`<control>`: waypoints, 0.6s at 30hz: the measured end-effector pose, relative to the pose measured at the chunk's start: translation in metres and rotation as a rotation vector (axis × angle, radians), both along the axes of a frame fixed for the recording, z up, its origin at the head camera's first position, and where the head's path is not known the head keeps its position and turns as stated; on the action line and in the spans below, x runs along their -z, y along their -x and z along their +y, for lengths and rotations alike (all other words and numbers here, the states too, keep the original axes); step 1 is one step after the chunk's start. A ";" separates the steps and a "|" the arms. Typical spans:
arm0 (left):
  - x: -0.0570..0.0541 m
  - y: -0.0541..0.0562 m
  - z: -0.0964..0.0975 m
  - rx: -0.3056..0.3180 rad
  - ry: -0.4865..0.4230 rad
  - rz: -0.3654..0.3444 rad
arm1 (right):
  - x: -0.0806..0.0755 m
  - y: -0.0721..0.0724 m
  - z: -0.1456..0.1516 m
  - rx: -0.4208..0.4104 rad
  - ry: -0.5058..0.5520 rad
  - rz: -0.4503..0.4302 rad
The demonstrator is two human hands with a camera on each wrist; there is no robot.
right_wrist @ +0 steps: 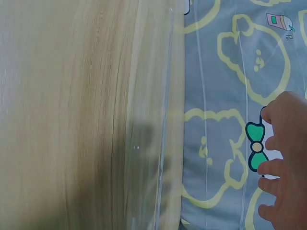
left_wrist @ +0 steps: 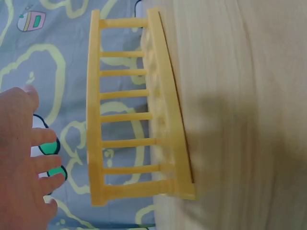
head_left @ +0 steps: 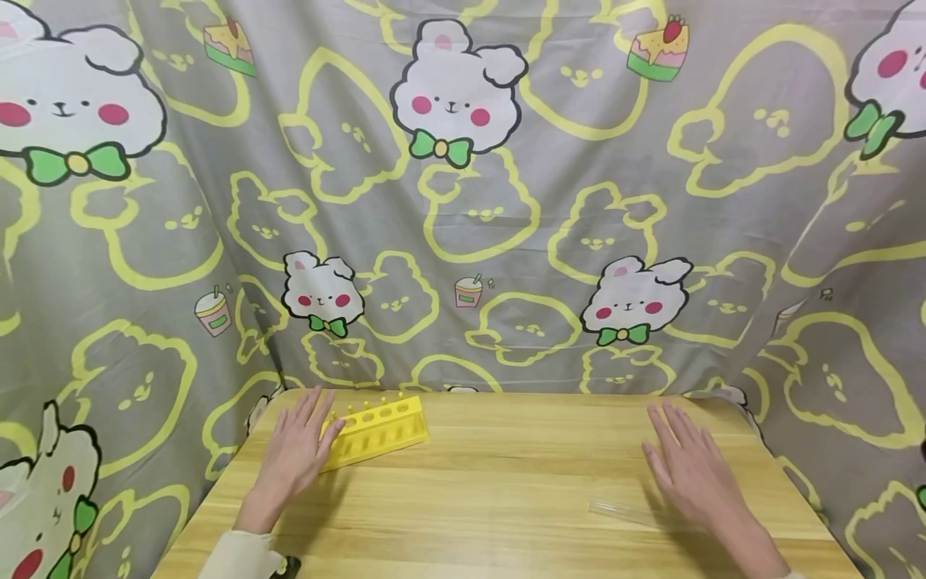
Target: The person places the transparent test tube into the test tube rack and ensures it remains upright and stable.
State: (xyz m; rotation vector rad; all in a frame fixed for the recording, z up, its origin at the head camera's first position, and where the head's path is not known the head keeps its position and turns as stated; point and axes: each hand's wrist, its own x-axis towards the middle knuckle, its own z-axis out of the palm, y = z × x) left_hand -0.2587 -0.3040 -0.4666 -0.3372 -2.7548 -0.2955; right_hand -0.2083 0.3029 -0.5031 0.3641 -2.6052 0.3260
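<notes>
A yellow test tube rack (head_left: 383,430) stands on the wooden table toward the back left. My left hand (head_left: 299,442) hovers over its left end with the fingers straight, hiding that part in the head view. In the left wrist view the rack (left_wrist: 168,115) shows its side bars, and the left hand (left_wrist: 24,163) appears beside it, holding nothing. On the right, a clear test tube (head_left: 629,512) lies on the table. My right hand (head_left: 690,474) is spread above and beyond it, palm down. The tube (right_wrist: 148,143) crosses the right wrist view, apart from the right hand's fingers (right_wrist: 271,167).
The wooden table (head_left: 492,474) reaches back to a grey curtain (head_left: 492,201) printed with rabbits, which also hangs along both sides. A small dark object (head_left: 288,567) shows by the left sleeve (head_left: 242,555) at the bottom edge.
</notes>
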 end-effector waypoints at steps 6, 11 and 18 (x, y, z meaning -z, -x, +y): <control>0.009 -0.004 0.002 0.007 -0.047 0.021 | -0.001 -0.004 -0.006 -0.009 0.028 0.014; 0.014 -0.004 0.004 0.002 -0.088 0.027 | -0.001 -0.006 -0.008 -0.007 0.054 0.015; 0.018 -0.005 0.005 -0.015 -0.113 0.026 | -0.004 -0.013 -0.012 -0.007 0.099 0.035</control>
